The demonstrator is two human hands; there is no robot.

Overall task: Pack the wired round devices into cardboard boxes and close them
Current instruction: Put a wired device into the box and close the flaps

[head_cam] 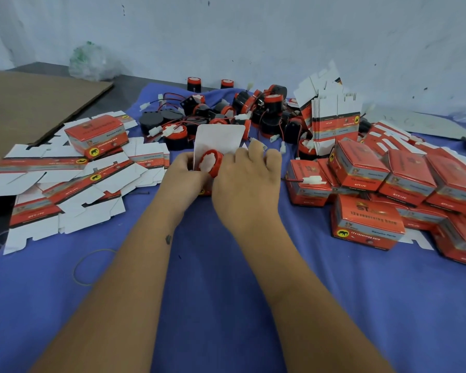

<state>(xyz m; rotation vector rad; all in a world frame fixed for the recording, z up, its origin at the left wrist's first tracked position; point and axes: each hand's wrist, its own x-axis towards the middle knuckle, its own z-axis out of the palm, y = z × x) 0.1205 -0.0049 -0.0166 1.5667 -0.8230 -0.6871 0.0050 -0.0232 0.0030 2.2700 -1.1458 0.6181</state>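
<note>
A round red device [210, 162] with a white centre sits in the mouth of an open cardboard box whose white lid flap [219, 138] stands up behind it. My left hand [183, 175] grips the box's left side, thumb near the device. My right hand [249, 179] curls over the box's right side, fingers reaching behind it; most of the box is hidden under both hands. A heap of loose black-and-red wired devices [226, 114] lies just beyond on the blue cloth [199, 278].
Flat unfolded boxes [73, 181] spread at the left, with one closed box [97, 137] on them. Several closed red boxes [382, 189] pile at the right, behind them a standing stack of flat boxes [334, 122]. Brown cardboard sheet [30, 103] far left; rubber band [92, 267].
</note>
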